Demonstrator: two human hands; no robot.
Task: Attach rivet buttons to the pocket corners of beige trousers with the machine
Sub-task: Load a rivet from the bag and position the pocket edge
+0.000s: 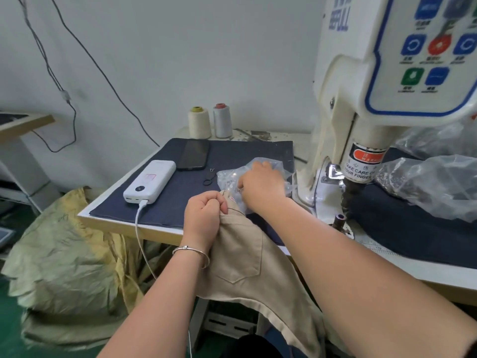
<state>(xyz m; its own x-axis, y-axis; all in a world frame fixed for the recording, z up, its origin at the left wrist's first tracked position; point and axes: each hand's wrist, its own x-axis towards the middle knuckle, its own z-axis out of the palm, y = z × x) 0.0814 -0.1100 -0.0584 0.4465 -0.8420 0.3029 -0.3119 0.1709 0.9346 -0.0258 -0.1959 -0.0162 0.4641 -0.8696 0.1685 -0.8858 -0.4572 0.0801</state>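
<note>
While L hand (pixel 204 213) grips 1 beige trousers (pixel 245 257), R hand (pixel 260 187) digs in 1 plastic bag (pixel 258 164), grip unclear; 2 thread cones (pixel 198 122).

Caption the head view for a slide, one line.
Left hand grips beige trousers at the table edge while right hand reaches into a clear bag beside the machine.

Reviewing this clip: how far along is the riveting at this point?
Early. No rivet is visible on the beige trousers; their back pocket looks bare. The left hand grips the waistband while the right hand reaches into the clear bag, apparently for rivets. Nothing lies under the machine head yet.
</note>
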